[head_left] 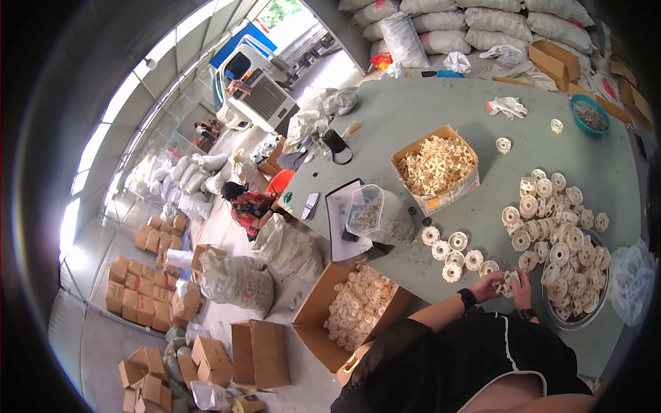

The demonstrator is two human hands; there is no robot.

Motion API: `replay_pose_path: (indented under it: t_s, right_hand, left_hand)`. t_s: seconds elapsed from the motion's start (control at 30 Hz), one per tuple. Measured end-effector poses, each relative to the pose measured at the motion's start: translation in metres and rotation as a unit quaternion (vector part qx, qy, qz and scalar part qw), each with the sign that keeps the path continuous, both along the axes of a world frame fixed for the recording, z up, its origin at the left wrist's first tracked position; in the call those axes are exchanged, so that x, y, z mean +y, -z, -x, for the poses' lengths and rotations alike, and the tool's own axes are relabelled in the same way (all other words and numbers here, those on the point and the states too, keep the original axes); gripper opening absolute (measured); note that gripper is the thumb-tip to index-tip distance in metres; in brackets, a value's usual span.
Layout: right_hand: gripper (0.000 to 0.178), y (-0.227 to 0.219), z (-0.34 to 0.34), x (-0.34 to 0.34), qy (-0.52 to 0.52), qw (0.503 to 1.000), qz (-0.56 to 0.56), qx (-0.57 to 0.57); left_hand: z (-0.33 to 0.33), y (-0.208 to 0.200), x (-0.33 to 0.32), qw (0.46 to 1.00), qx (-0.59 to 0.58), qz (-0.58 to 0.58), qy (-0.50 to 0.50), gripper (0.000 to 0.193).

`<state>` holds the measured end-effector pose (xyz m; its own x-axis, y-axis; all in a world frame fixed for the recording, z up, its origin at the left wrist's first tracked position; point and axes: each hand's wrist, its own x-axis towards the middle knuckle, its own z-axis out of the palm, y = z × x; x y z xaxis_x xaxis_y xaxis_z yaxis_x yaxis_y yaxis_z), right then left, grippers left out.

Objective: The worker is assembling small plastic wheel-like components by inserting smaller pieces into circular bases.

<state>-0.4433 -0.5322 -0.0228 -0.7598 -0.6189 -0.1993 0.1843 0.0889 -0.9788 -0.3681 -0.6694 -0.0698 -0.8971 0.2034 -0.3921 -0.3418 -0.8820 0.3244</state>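
At the lower right of the frame, both hands meet over the near edge of the table: the left hand [489, 284] and the right hand [521, 283] have their fingers curled around one small cream plastic wheel [508, 281], gripping it between them just above the tabletop. Each wrist carries a dark band. Just left of the hands, a loose cluster of finished wheels [453, 256] lies flat on the grey-green table [413, 117]. Just right of the hands sits a metal basin [578, 318] heaped with more of the same cream parts, and the pile of wheels [551, 213] spills upward across the table toward the right middle of the frame. Further up, near the centre, an open cardboard box [436, 168] holds pale spoked pieces, and a clear plastic tub [367, 212] of small parts stands beside it to the left. Below the table edge, at lower centre, a second carton [351, 311] on the floor is filled with cream rings. At the upper right, a teal bowl [590, 115] rests near the far edge of the table. At the left middle, another person [246, 203] sits among sacks and boxes.
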Motion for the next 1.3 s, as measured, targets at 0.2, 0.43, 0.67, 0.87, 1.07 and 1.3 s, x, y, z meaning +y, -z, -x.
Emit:
replay_pose_path:
  t_s: [0.2, 0.43, 0.67, 0.87, 1.07, 1.3]
  right_hand:
    - [0.032, 0.071, 0.019, 0.013, 0.048, 0.986, 0.005, -0.158]
    - [0.032, 0.086, 0.034, 0.0, 0.105, 0.986, -0.026, -0.126]
    - [0.032, 0.084, 0.052, -0.01, 0.126, 0.978, -0.112, 0.125]
    - [0.04, 0.02, 0.067, -0.034, -0.01, 0.895, 0.049, -0.444]
    - [0.047, 0.067, 0.088, -0.04, 0.007, 0.949, -0.057, -0.311]
    - [0.046, 0.086, 0.109, -0.045, 0.041, 0.979, -0.199, -0.024]
  left_hand:
    - [-0.003, -0.022, -0.007, 0.998, 0.025, 0.056, 0.009, 0.024]
    - [0.016, -0.024, -0.029, 0.942, -0.014, 0.315, 0.117, 0.027]
    - [0.042, -0.029, -0.049, 0.874, 0.016, 0.47, 0.12, 0.032]
    - [0.058, -0.019, -0.063, 0.96, -0.048, 0.277, 0.004, 0.024]
    - [0.079, -0.013, -0.085, 0.911, -0.059, 0.406, 0.034, 0.018]
    - [0.107, -0.005, -0.097, 0.831, -0.044, 0.554, -0.011, 0.019]
